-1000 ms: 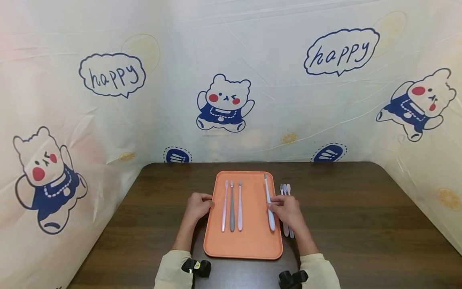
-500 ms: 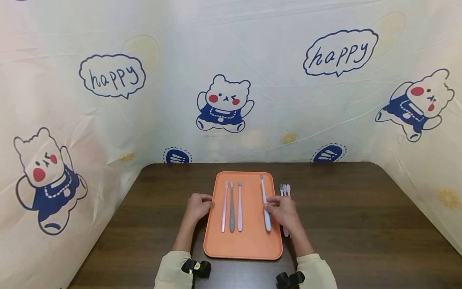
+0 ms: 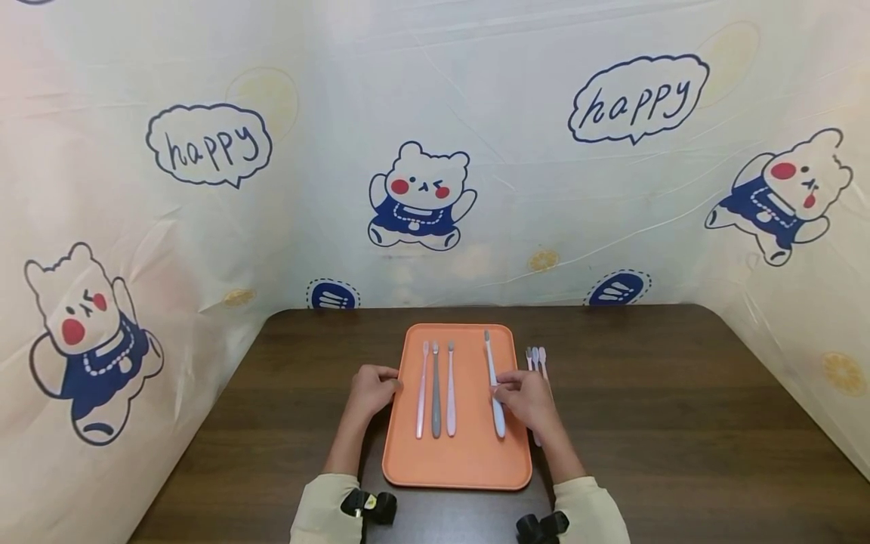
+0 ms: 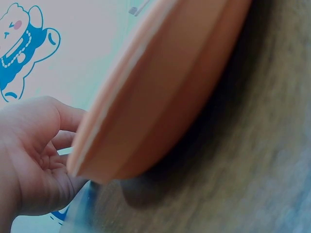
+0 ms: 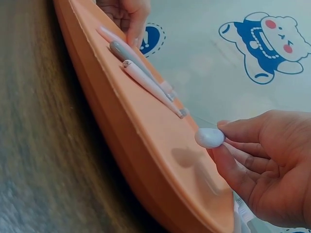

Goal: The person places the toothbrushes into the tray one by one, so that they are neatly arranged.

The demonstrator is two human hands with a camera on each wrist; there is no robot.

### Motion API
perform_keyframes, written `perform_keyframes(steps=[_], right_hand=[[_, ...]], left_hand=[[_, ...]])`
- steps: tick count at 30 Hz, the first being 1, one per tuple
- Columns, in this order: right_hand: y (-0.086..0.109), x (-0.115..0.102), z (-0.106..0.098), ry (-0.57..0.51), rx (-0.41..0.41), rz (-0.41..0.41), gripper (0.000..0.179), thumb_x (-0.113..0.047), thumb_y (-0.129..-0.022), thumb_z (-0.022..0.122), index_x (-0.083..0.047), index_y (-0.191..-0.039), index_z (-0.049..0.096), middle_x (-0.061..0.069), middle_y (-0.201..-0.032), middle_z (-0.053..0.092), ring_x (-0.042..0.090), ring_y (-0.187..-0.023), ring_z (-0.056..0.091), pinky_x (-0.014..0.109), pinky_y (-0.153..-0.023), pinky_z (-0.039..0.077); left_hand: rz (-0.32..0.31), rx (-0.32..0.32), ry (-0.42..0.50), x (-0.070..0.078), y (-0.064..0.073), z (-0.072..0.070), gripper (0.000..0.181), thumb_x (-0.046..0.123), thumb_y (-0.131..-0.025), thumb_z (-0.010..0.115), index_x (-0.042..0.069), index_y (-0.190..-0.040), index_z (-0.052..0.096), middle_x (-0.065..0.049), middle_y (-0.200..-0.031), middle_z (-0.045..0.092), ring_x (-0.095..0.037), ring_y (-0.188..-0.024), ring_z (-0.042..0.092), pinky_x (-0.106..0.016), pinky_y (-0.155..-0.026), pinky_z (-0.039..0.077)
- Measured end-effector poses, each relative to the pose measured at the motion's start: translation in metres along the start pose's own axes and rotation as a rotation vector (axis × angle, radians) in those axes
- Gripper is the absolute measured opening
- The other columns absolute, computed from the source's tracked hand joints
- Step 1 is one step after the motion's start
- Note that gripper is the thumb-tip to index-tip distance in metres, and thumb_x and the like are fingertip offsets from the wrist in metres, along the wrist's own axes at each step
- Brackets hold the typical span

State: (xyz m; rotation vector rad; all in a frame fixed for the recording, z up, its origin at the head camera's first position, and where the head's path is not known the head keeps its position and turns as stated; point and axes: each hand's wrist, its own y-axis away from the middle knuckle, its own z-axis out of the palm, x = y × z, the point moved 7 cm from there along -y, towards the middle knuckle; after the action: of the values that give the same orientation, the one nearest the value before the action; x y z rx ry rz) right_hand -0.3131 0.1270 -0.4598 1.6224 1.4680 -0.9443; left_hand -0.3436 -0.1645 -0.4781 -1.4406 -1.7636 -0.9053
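Note:
My right hand (image 3: 529,400) pinches a light blue toothbrush (image 3: 498,419) between thumb and fingers, bristle end pointing to the far side. In the right wrist view the toothbrush (image 5: 209,138) is seen handle-end on, held over the orange tray (image 3: 455,465), which shows a shadow below. A pink toothbrush (image 3: 421,400), a grey toothbrush (image 3: 436,408) and a second pink toothbrush (image 3: 451,408) lie side by side on the tray's left half. My left hand (image 3: 370,389) holds the tray's left rim; in the left wrist view its fingertips are partly hidden behind the rim.
Three more toothbrushes (image 3: 535,353) lie on the brown table (image 3: 666,423) beyond the tray's right edge, partly hidden by my right hand. A printed curtain (image 3: 523,151) hangs behind and at both sides of the table.
My right hand has moved a little left over the tray with the light blue toothbrush, towards the row of toothbrushes. The left hand stays at the rim.

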Motion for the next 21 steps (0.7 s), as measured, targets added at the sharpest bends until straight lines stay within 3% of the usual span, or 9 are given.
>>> perform_keyframes(steps=[21], right_hand=[[0.001, 0.000, 0.016, -0.010, -0.037, -0.006, 0.018, -0.004, -0.089, 0.072, 0.005, -0.104, 0.075, 0.016, -0.091, 0.077, 0.014, -0.073, 0.071, 0.029, -0.061, 0.059]], left_hand=[[0.008, 0.003, -0.002, 0.000, 0.000, 0.000, 0.028, 0.004, -0.084, 0.065, -0.006, -0.108, 0.076, -0.022, -0.100, 0.076, -0.016, -0.073, 0.072, -0.030, -0.065, 0.060]])
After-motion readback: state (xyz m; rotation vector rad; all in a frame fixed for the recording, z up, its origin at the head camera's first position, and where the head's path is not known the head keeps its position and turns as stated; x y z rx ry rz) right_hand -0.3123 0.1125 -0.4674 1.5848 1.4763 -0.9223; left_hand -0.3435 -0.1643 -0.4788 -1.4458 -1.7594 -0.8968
